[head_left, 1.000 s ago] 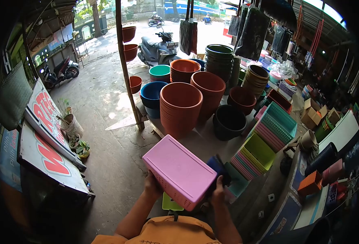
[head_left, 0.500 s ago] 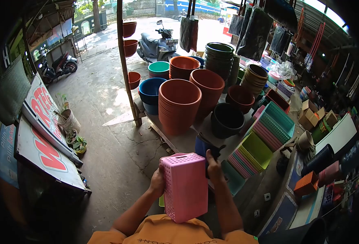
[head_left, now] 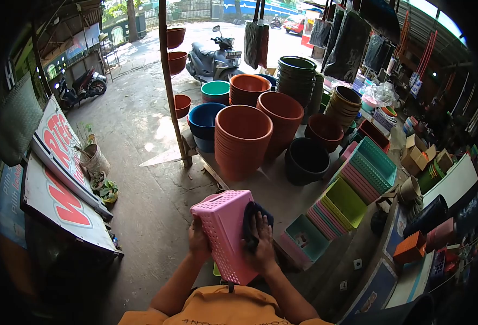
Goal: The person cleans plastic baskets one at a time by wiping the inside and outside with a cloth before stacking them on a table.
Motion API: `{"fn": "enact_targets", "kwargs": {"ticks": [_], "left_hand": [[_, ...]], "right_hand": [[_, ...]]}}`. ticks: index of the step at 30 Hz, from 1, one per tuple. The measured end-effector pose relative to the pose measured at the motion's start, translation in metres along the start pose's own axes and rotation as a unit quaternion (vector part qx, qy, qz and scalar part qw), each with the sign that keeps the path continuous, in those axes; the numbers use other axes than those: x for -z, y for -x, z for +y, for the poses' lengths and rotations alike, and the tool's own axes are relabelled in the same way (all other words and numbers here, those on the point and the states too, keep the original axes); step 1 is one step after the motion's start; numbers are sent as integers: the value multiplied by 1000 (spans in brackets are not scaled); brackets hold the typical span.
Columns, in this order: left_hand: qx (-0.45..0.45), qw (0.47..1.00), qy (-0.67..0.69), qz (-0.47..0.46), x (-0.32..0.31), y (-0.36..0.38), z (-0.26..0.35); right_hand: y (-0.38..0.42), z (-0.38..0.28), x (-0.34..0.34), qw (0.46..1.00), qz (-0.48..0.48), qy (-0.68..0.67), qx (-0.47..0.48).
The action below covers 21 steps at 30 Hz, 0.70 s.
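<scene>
A pink plastic basket [head_left: 229, 225] with perforated sides is tilted in front of my chest, its solid face turned to the right. My left hand [head_left: 199, 242] grips it by the perforated left side, fingers partly hidden. Against the right side of the basket, my right hand [head_left: 260, 248] presses a dark cloth [head_left: 258, 210], with its fingers laid over it. Just beyond the cloth stand a black pot [head_left: 306, 161] and a tall stack of terracotta pots [head_left: 243, 143].
Blue pots [head_left: 205, 120] and more stacked pots cover the table [head_left: 268, 189]. To the right are stacks of green baskets [head_left: 350, 200] and teal baskets [head_left: 306, 238]. A wooden post [head_left: 174, 97] rises at the table's left corner. Sign boards [head_left: 60, 200] lean at left.
The pink basket has turned and shifted a little left. The dark cloth, held away from it earlier, now lies against its right side under my right hand.
</scene>
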<state>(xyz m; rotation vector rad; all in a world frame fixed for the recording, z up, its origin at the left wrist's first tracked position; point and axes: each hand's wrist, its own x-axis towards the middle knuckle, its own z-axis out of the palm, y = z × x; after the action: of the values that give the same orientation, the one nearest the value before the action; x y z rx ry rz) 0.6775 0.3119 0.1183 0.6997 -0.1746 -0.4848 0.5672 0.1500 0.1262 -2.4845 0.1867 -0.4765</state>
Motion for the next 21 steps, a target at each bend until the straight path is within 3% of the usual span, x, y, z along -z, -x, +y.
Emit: {"fn": "enact_targets", "kwargs": {"ticks": [2,4,8,11,12,14,15,16,18,20,21], "left_hand": [[-48,998,-22,38,-5,-7,1],[-58,997,-26,47,2,-13,-3],[-66,995,-4,70,9,-22,-1],[-50,995,5,86,25,-28,-2],[-36,996,22,85,29,-31,-2],[-17,996,39,84,36,-34,-4],[5,995,27,93,39,-34,-6],[24,994,16,102,41,-34,-7],[26,992,13,120,41,-30,-8],[31,990,10,135,31,-27,-11],[-2,990,-78,121,22,-23,-14]], "right_hand": [[15,-7,-2,1000,17,-16,18],[32,-19,-4,993,-48,-23,110],[54,-16,-7,991,-71,1,114],[63,14,-3,998,-38,-55,-8],[68,26,-9,998,-39,-54,-10],[73,45,-20,977,64,-183,-93],[72,53,-26,924,139,-325,-149],[70,55,-21,922,140,-326,-153],[70,67,-4,780,118,-414,-455],[64,69,10,756,185,-390,-492],[62,64,29,770,146,-309,-539]]}}
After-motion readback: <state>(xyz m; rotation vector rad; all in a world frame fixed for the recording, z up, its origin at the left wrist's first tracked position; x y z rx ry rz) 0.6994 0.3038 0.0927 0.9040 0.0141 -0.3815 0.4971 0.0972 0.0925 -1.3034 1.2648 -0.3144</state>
